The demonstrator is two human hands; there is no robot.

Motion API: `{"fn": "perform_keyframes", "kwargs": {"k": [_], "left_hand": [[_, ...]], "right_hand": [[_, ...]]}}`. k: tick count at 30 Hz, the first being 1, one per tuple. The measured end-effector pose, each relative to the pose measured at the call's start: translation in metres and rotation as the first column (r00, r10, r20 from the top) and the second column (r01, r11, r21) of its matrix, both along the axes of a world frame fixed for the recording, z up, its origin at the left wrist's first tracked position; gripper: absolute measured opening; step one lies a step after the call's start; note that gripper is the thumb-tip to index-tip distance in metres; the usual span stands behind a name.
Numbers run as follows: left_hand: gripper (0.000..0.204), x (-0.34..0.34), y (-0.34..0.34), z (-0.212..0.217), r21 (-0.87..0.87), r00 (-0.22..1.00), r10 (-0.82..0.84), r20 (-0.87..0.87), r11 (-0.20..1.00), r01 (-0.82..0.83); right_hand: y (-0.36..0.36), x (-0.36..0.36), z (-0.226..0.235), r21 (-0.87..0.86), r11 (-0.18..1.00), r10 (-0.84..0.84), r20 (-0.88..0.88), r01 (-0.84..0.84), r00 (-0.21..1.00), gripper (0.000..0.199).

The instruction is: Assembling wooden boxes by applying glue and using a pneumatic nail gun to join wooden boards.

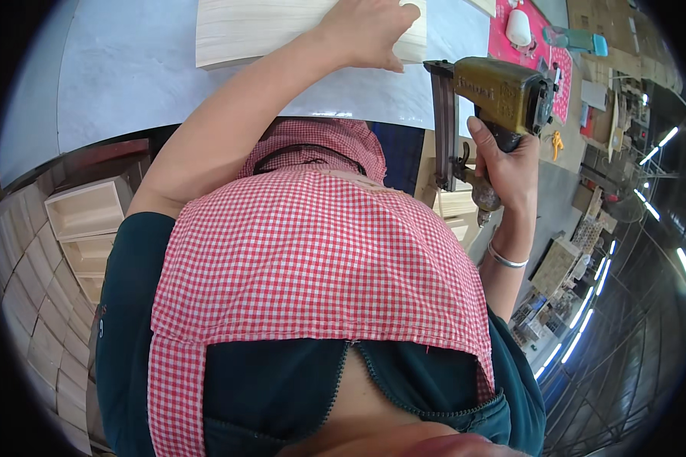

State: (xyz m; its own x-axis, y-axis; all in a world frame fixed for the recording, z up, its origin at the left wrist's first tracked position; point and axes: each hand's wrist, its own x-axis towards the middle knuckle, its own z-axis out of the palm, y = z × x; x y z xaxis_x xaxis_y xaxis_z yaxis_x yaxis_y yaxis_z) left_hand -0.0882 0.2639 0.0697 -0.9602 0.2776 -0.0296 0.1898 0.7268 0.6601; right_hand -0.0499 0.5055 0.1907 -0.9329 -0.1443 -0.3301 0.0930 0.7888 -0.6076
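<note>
My right hand (513, 169) is wrapped round the handle of a pneumatic nail gun (495, 87), yellow-brown and worn, with a long dark magazine. The nail gun is held up beside the table's near edge, its nose pointing left, close to the wood. A pale wooden board (244, 34) lies on the table at the top of the view, its far part cut off by the picture's edge. Over the board's right end, my left hand (370, 30) is closed, with the thumb down at the near edge and the fingers curled on top.
The board rests on a pale marbled tabletop (129, 68). At the far right, a white spool (518, 29) and a teal tool (575, 40) lie on a pink surface. Open wooden boxes (91, 209) are stacked at the left, below table height. Orange scissors (557, 145) show farther right.
</note>
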Motion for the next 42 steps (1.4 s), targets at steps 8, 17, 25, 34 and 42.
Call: {"fn": "perform_keyframes", "kwargs": {"k": [8, 17, 25, 34, 42], "left_hand": [[0.055, 0.007, -0.001, 0.008, -0.046, 0.989, 0.032, -0.142, 0.998, -0.039], [0.054, 0.016, -0.004, 0.013, -0.142, 0.95, 0.097, -0.298, 0.979, -0.145], [0.053, 0.019, -0.005, 0.0, -0.053, 0.91, 0.129, -0.394, 0.985, -0.162], [0.051, 0.014, -0.003, 0.0, -0.067, 0.956, 0.026, -0.293, 0.997, -0.048], [0.052, 0.01, -0.005, -0.01, -0.043, 0.941, 0.032, -0.336, 0.998, -0.05]], "right_hand": [[0.001, 0.0, -0.009, -0.05, 0.999, -0.001, -0.003, 0.001, 1.0, 0.026], [-0.017, -0.01, -0.008, -0.091, 0.996, 0.003, -0.049, -0.007, 0.999, 0.026], [-0.026, -0.018, -0.012, -0.08, 0.996, 0.03, -0.057, -0.034, 0.998, 0.027], [-0.026, -0.017, -0.013, -0.078, 0.997, 0.004, -0.03, -0.006, 1.0, 0.025], [-0.034, -0.019, -0.009, -0.118, 0.99, -0.079, 0.032, 0.083, 0.996, 0.024]]}}
